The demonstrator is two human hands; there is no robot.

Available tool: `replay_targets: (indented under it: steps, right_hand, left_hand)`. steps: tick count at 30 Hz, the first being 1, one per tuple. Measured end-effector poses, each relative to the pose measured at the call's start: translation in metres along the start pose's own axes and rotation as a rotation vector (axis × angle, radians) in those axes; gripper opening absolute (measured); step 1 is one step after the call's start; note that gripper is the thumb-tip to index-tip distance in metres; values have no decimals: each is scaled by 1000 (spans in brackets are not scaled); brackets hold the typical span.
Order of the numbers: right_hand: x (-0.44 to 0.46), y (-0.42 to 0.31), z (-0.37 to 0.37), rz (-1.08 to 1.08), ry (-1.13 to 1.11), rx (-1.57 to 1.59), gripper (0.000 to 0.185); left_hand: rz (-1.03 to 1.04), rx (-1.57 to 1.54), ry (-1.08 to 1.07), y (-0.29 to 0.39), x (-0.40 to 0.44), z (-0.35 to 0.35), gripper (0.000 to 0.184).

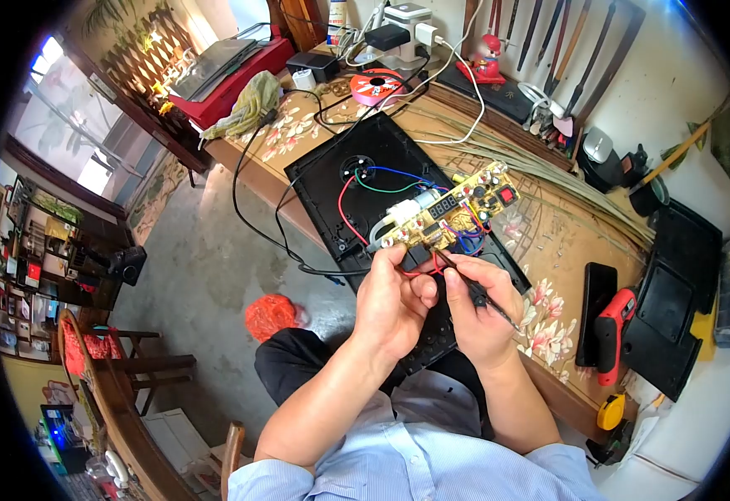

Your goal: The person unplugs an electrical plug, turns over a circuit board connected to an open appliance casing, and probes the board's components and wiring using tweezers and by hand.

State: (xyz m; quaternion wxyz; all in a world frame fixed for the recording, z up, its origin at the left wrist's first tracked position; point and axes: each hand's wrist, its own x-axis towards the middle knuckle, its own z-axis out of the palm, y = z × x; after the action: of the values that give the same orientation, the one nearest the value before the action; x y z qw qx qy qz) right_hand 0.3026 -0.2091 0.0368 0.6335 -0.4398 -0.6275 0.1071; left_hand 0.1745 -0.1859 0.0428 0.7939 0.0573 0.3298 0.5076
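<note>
Pinching the lower left end of the circuit board (447, 217) in the fingers of the left hand (388, 302), I have it at the centre of the frame, above the black shell (321, 185). The right hand (484, 326) has its fingers closed on a thin dark tool (480, 296), whose tip is near the red wires (437, 264) at the board's lower edge; from my end I cannot tell whether it touches them.

I judge the work partway through: the shell lies open and the board is out of it, digit display (443, 207) facing up. A blue wire (403, 173) and a green wire (388, 189) run from the round part (357, 167) toward the board, though I cannot follow their far ends. Not yet done, as I read it: the board is unseated and the shell unclosed. At the right of the frame, a black panel (666, 309), perhaps its cover, lies apart on the table (570, 250).
</note>
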Motion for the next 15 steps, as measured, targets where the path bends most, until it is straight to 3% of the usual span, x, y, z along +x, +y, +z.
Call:
replay_targets:
  steps: [5,13,15]
  right_hand:
    - [-2,2,-1,18,-2,10,16]
    - [-5,2,-3,251,2,150,15]
    - [-1,-1,-1,211,-1,126,15]
  left_hand:
    - [22,28,12,0,-2,1,36]
    - [15,93,54,-1,-5,8,33]
    - [30,42,41,0,-4,7,34]
